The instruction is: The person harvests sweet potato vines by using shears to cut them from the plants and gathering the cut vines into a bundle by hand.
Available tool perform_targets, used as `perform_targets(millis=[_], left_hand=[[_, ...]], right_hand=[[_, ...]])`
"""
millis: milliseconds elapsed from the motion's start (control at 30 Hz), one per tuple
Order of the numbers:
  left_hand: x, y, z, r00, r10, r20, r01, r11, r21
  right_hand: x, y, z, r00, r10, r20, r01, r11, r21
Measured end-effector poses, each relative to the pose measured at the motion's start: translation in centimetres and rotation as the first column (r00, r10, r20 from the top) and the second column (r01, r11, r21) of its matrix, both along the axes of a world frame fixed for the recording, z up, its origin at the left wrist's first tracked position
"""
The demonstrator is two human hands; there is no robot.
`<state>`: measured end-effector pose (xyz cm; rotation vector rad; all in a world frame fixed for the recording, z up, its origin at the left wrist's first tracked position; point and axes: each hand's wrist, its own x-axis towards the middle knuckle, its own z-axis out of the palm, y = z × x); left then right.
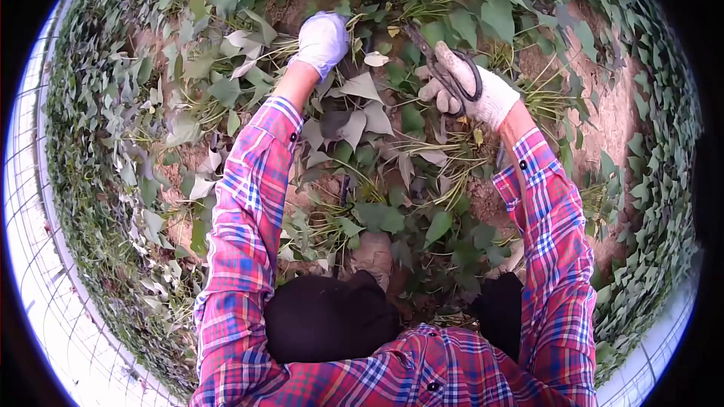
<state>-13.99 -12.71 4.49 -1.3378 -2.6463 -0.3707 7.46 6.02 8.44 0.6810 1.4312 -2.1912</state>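
My left hand (323, 39), in a white glove, is closed in a fist among the foliage. Thin vine stems (282, 54) run into it from the left, with pale leaves hanging from them. To the right, my right hand (471, 87), in a white knit glove with soiled fingers, grips dark metal scissors (419, 39). One looped handle curves over the back of the glove, and the blades point up and left into green stems. Whether the blades are apart is hard to make out. Between the two hands lie drooping, greyish leaves (362, 117).
Dense heart-shaped leaves (498, 19) spread all around. Bare brown soil (607, 113) shows in a strip at the right. My dark-trousered knee (332, 320) and a shoe (372, 256) are below. A pale wire-grid edge (45, 286) curves along the far left.
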Motion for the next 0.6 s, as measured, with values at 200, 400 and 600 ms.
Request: perform_targets(millis=[200, 400, 600], left_hand=[[0.7, 1.8, 0.6, 0.977, -0.050, -0.209, 0.028, 0.994, -0.108], [0.0, 2.1, 0.3, 0.999, -0.011, -0.053, 0.011, 1.000, -0.013], [0.5, 2.8, 1.6, 0.984, 0.051, 0.170, -0.027, 0.989, -0.145]], right_hand=[[-1.3, -0.8, -0.5, 1.000, -0.022, 0.010, 0.023, 0.999, -0.035], [-1.7, -1.4, -0.8, 0.998, -0.054, -0.025, 0.053, 0.997, -0.056], [-2.1, -1.3, -0.9, 0.991, -0.123, -0.046, 0.122, 0.992, -0.024]])
